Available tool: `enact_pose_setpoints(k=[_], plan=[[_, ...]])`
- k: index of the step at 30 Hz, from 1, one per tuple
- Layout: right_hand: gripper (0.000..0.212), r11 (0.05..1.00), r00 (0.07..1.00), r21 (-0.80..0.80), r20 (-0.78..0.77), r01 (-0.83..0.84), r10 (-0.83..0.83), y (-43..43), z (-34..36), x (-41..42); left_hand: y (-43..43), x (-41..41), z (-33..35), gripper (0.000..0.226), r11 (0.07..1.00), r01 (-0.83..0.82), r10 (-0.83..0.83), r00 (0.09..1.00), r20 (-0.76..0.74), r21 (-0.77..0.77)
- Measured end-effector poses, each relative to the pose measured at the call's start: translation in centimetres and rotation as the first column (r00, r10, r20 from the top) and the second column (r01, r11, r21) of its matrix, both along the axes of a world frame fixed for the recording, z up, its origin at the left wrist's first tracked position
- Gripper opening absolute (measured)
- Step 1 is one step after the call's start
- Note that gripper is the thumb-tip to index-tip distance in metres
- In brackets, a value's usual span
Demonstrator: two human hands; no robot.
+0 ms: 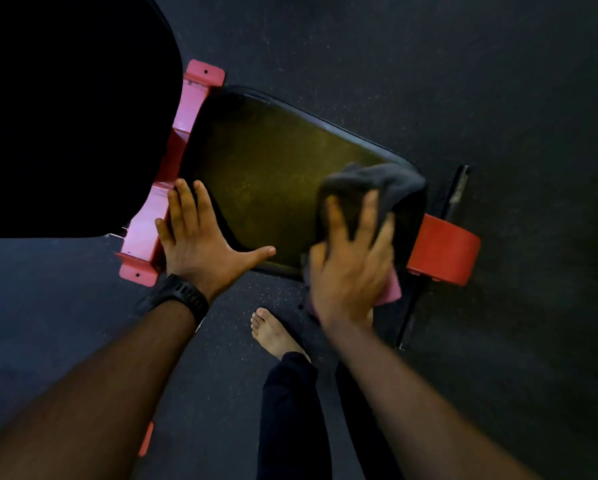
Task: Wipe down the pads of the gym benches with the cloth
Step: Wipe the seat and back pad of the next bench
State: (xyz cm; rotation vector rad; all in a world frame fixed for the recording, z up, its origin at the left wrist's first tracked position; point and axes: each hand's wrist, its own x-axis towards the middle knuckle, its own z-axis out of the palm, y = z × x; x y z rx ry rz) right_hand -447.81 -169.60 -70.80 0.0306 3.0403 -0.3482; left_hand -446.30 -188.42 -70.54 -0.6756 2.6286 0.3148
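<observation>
The bench pad [273,174], a dark olive worktop, runs from 10 o'clock toward 4 o'clock over the black floor [464,64]. At its 4 o'clock end the right hand [351,261] presses the dark cloth [377,185] onto the pad, its grip closed around the bunched fabric with fingers spread over it; the hand is blurred. The left hand [193,237] lies flat and open at the pad's 8 o'clock edge, holding nothing, touching the red frame [152,216]. A black watch [176,297] sits on that wrist. A bare foot [273,332] stands on the floor at 6 o'clock.
</observation>
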Motion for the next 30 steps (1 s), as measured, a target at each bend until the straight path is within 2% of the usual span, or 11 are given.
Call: enact_pose_setpoints(k=[4,7,10,12,13,16,19,21,23,27,30], plan=[[0.057,0.909,0.925,-0.168,-0.062,-0.381,0.376,-3.4,-0.5,-2.7,0.9,0.3,-0.4,0.148,1.000,-0.021,0.021,0.999,-0.027,-0.004],[0.060,0.804,0.800,-0.011,-0.101,-0.595,0.591,-1.9,-1.0,-9.2,0.8,0.3,-0.5,0.150,1.000,-0.016,0.016,1.000,-0.023,-0.007],[0.065,0.980,0.977,0.009,-0.075,-0.197,0.198,2.1,-0.9,-9.0,0.8,0.3,-0.3,0.147,1.000,-0.006,0.006,1.000,-0.013,-0.016],[0.073,0.992,0.992,0.026,-0.027,0.125,-0.124,3.0,-0.3,-4.5,0.9,0.4,-0.2,0.146,1.000,0.005,-0.006,1.000,-0.013,-0.030],[0.077,0.985,0.988,0.069,-0.008,0.156,-0.156,2.4,0.0,-1.9,0.9,0.4,-0.2,0.146,0.999,0.009,-0.010,1.000,-0.014,-0.046],[0.077,0.998,0.998,0.019,0.039,-0.057,0.056,-1.7,0.1,2.2,0.9,0.5,-0.2,0.146,0.997,0.011,-0.010,1.000,0.003,-0.079],[0.062,0.929,0.935,-0.103,-0.033,-0.355,0.353,-2.9,-0.7,-2.2,0.9,0.5,-0.2,0.145,0.996,-0.001,0.002,1.000,0.011,-0.091],[0.064,0.893,0.891,-0.032,-0.092,-0.448,0.444,-1.2,-1.1,-6.5,1.0,0.5,-0.3,0.144,0.996,0.000,0.001,1.000,0.014,-0.091],[0.068,0.941,0.939,0.025,-0.067,-0.337,0.338,1.0,-0.9,-8.8,1.2,0.6,-0.2,0.143,0.997,-0.005,0.006,1.000,0.006,-0.083],[0.074,0.993,0.993,0.038,-0.010,0.115,-0.114,3.0,-0.2,-4.9,1.8,0.6,-0.2,0.143,0.998,-0.035,0.034,0.999,-0.018,-0.046],[0.078,0.999,0.998,0.024,0.049,0.024,-0.025,0.5,0.2,0.8,2.3,0.2,-0.2,0.144,0.998,-0.049,0.049,0.999,-0.009,-0.035]])
